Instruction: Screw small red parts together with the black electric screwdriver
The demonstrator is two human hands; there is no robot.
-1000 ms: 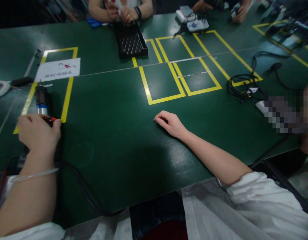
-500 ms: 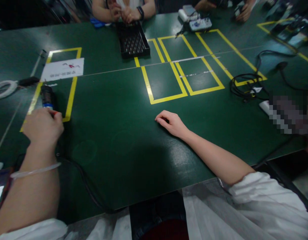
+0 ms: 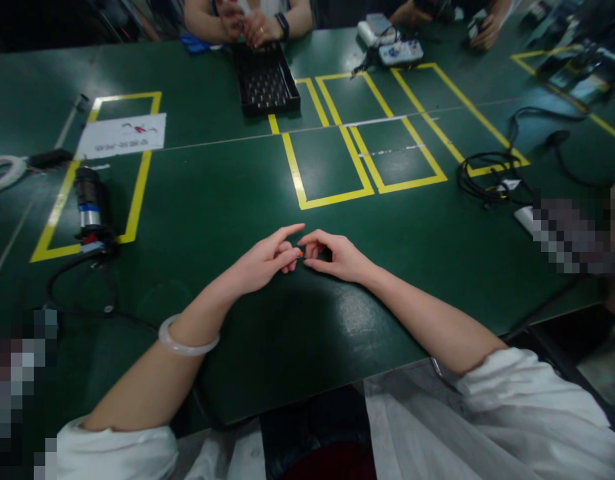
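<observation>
My left hand (image 3: pixel 261 261) is over the table in front of me, thumb and curled fingers closed on a small orange piece (image 3: pixel 300 254). Its index finger points out straight. Most of that piece is hidden, so its kind does not show. Facing it, my right hand (image 3: pixel 343 257) has its thumb and index finger apart around a gap, and the orange piece lies just left of their tips. To the left, a dark cylindrical device (image 3: pixel 90 200) with a blue and silver band rests inside a yellow tape outline, a cable running from its near end.
A black tray (image 3: pixel 270 90) holding several small pieces stands across the table, before another person's hands (image 3: pixel 252 23). A white printed sheet (image 3: pixel 122 135) lies at the left, near a white ring (image 3: pixel 7 173). Coiled black cable (image 3: pixel 487 177) and a white game controller (image 3: pixel 401 52) are on the right.
My left hand has left the cylindrical device and moved right, beside my right hand, with the small orange piece at its fingertips. My right hand's fingers have spread slightly.
</observation>
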